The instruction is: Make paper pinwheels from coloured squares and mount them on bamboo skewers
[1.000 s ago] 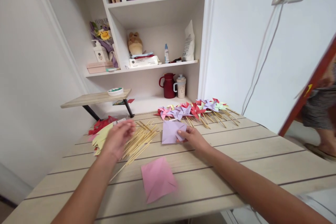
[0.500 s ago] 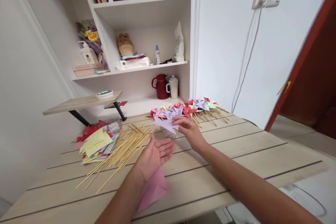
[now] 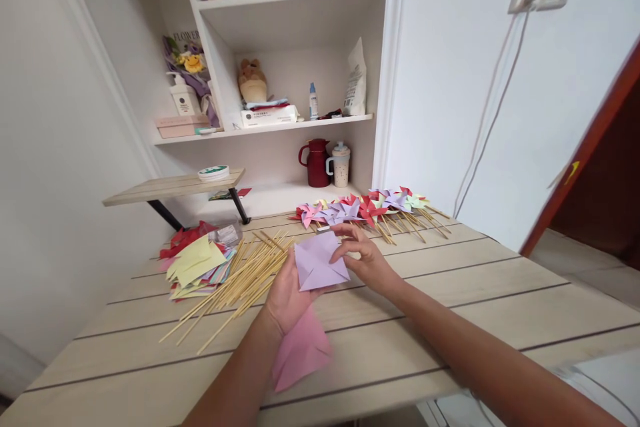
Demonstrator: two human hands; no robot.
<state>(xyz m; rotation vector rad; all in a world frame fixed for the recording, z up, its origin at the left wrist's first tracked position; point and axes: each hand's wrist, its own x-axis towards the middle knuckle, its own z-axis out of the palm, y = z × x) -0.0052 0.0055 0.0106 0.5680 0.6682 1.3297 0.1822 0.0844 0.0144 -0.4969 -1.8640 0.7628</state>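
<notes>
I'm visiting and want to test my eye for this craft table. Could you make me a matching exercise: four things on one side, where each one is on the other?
Things:
1. lilac paper square
2. pink paper square
3. bamboo sticks
4. finished pinwheels

Places:
A. in a row at the table's far edge
B. held between both hands
C. flat on the table under the left wrist
D. loose pile left of the hands

Pairs: 1-B, 2-C, 3-D, 4-A

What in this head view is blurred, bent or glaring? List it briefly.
Head view: even, soft daylight with no harsh glare; wide-lens bending curves the shelf unit and wall edges; the pink paper looks slightly motion-smeared; the lilac paper between left hand and right hand stays sharp.
</notes>
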